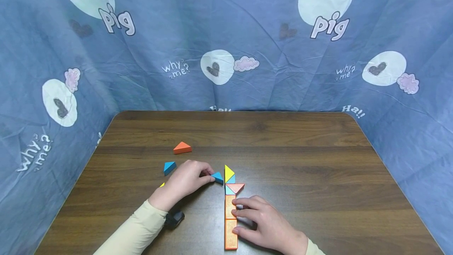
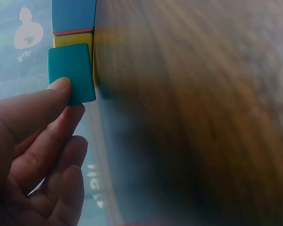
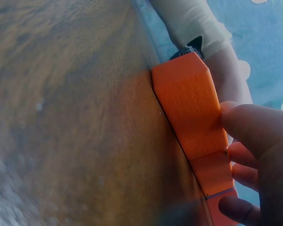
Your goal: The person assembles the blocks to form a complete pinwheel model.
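Observation:
Between thumb and forefinger my left hand (image 1: 185,180) pinches a blue triangular block (image 1: 217,177), held just left of a column of blocks. In the left wrist view this block (image 2: 73,73) shows a teal side and overlaps a yellow block (image 2: 73,40). The column's upper part has a yellow triangle (image 1: 229,173), two light-blue triangles and a pinkish-red triangle (image 1: 238,187) pointing right. Below them lie two orange rectangular blocks (image 1: 231,234), end to end. Fingertips of my right hand (image 1: 267,223) rest along the right side of these orange blocks, with the fingers spread and loosely bent.
Left of the column, an orange triangular block (image 1: 182,148) and a blue triangular block (image 1: 169,167) lie on the brown wooden table (image 1: 301,160). A yellow piece (image 1: 162,185) is mostly hidden behind the left wrist. A black device (image 1: 174,220) sits at that wrist. Blue printed cloth (image 1: 269,85) surrounds the table.

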{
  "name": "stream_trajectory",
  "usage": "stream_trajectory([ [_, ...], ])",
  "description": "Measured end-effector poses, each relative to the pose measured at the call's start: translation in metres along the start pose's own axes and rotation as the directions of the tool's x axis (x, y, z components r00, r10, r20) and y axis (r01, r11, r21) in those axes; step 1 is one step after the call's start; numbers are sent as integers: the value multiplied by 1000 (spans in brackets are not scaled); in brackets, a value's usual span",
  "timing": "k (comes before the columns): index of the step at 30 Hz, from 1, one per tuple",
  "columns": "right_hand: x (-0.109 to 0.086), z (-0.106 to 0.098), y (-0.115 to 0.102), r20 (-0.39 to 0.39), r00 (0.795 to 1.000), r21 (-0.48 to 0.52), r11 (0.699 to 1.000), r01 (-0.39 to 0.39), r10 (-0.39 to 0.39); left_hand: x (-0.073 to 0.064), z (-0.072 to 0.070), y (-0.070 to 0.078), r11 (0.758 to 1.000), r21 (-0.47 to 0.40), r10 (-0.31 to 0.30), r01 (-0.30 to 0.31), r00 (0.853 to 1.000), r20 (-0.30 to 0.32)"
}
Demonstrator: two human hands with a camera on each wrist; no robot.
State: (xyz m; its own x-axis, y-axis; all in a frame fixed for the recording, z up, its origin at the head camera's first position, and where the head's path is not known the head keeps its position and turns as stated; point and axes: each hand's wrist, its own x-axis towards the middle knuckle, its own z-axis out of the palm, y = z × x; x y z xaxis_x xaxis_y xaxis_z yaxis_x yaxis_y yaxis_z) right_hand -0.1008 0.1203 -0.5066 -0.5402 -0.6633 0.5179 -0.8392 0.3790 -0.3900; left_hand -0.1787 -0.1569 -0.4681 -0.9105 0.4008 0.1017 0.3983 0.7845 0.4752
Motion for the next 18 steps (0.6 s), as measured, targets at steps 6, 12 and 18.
stream_trajectory([
  [6,0,1,0,14,1000,-4,1000,-15,15,2,1,1,1000,2,-2,2,1000,20],
  [12,0,0,0,32,999,-1,999,-33,33,4,1,2,1000,14,7,-7,1000,20],
  [18,0,-1,-1,34,999,-7,999,-33,33,7,1,0,1000,15,25,-26,999,34],
])
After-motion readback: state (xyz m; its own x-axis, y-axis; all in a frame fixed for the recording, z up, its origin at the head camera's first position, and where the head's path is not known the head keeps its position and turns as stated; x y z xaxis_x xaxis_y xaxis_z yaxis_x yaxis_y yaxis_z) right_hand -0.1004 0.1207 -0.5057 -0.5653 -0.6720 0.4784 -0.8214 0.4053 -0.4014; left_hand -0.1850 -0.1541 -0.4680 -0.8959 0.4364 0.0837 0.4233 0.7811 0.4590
